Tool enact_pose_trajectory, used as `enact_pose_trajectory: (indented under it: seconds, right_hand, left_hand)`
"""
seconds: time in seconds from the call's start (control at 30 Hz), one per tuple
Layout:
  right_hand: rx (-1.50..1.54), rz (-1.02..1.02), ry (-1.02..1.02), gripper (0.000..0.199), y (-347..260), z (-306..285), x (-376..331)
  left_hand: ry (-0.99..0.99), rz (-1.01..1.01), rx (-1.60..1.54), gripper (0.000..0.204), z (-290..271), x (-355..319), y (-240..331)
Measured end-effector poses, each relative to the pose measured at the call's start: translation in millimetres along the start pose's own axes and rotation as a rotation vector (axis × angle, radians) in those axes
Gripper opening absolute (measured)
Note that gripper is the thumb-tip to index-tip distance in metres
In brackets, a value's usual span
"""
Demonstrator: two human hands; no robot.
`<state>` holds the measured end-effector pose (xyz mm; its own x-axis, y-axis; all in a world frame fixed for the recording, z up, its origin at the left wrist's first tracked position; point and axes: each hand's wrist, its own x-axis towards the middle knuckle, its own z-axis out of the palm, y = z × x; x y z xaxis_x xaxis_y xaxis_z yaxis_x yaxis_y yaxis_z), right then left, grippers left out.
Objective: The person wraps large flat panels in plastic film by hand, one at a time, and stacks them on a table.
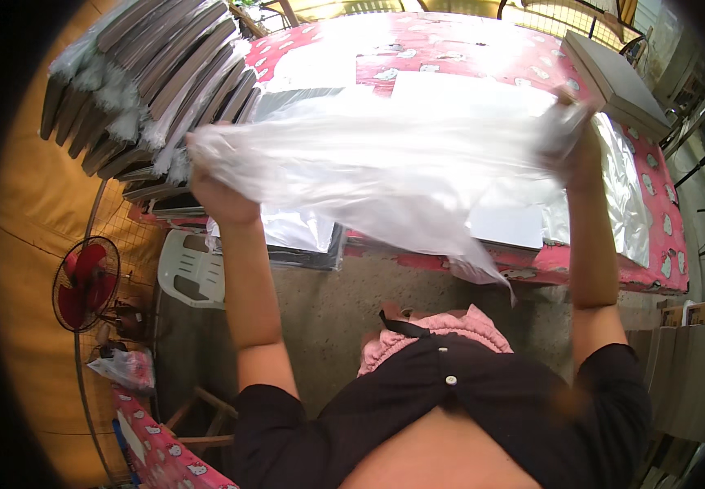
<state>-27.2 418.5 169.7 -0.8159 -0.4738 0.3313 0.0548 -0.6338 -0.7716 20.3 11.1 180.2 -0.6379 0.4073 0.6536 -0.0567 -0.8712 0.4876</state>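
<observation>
1. The left hand (226, 196) is closed on one end of a translucent plastic sheet (393, 159), fingers bunched into the film.
2. The right hand (581, 155) grips the other end, the film gathered around it; this hand is blurred, so its exact finger hold cannot be made out.
3. The sheet is stretched between the two widely parted hands, above the near part of the worktop (672, 216), with a loose corner hanging over its near edge (it may be a bag; the blur hides any opening).
4. Judging from this, the step in hand is spreading or shaking out the film. The next move likely calls for keeping both ends held, drawing out the folds and controlling that loose corner.
5. Below the film, a white panel (506, 223) lies near the worktop's front edge, partly covered from view. Left of it is a dark-edged, plastic-covered piece (320, 254).
6. Farther out, a leaning stack of plastic-wrapped boards (161, 77) rises at the left, and a flat grey box (617, 85) sits at the far right.
7. Beyond the worktop's left end are a white chair (191, 273) and a red-bladed fan (86, 283).
</observation>
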Motion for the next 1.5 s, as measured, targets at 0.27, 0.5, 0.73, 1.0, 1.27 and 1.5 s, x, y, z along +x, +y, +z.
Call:
enact_pose_trajectory:
  seconds: [0.27,0.5,0.73,1.0,1.27,1.5]
  right_hand:
    - [-0.88,0.124,-0.114,0.03,16.0,-64.8,-35.9]
    - [-0.924,0.378,-0.546,0.023,30.9,-26.2,-63.3]
    - [-0.155,0.282,0.357,0.021,24.3,-61.1,-99.4]
    - [-0.539,0.567,0.008,0.018,61.4,-64.7,-143.5]
    - [-0.268,0.372,0.248,0.017,44.5,-88.4,-150.3]
    - [-0.204,0.595,0.326,0.019,74.1,-62.2,-168.7]
  left_hand:
    - [-0.3,-1.068,1.235,0.006,-3.3,-10.5,-7.7]
    - [0.865,0.144,0.431,0.028,-67.9,-67.4,-26.7]
    - [0.154,-1.026,1.197,0.037,-53.3,-40.7,-82.2]
    - [0.735,-0.1,1.212,0.028,-31.7,-33.0,-87.8]
    - [0.163,-0.79,0.443,0.035,-31.8,-44.2,-109.1]
    - [0.385,-0.023,-0.083,0.025,-47.5,-49.8,-87.0]
